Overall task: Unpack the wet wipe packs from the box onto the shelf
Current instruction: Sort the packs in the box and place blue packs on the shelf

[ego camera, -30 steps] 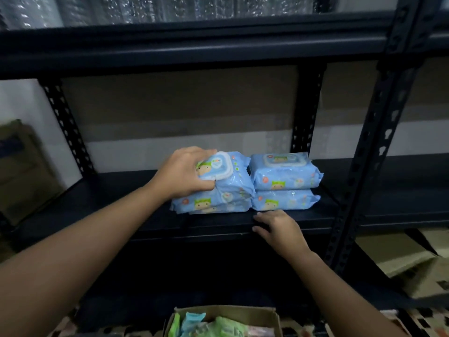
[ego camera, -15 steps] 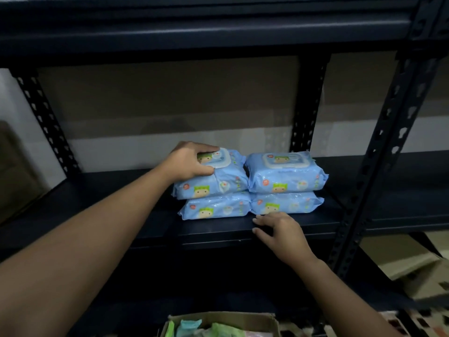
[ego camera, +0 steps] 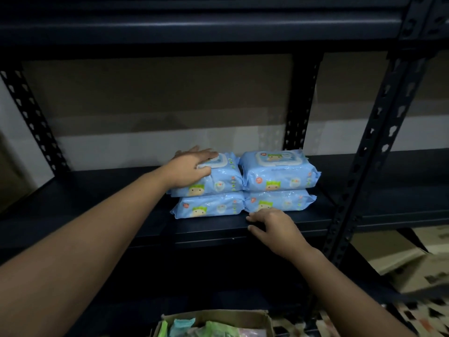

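Note:
Several light-blue wet wipe packs sit in two stacks of two on the dark metal shelf (ego camera: pixel 102 210). My left hand (ego camera: pixel 192 167) lies on the upper left pack (ego camera: pixel 220 177), fingers stretched over its white lid, thumb against its front. The lower left pack (ego camera: pixel 210 207) sits flat beneath it. To the right are the upper right pack (ego camera: pixel 279 171) and lower right pack (ego camera: pixel 281 201). My right hand (ego camera: pixel 274 227) rests on the shelf's front edge, fingertips near the lower right pack. The cardboard box (ego camera: pixel 226 318) below holds green and teal packs (ego camera: pixel 184 327).
Perforated dark uprights (ego camera: pixel 369 152) stand at the right and behind the packs (ego camera: pixel 300 105). A second shelf board (ego camera: pixel 194 30) runs overhead. Cardboard cartons (ego camera: pixel 401 259) lie at the lower right. The shelf stretches bare to the left of the stacks.
My left hand has set the upper left pack flat on the stack and its fingers have straightened over the lid. The right hand stays on the shelf edge.

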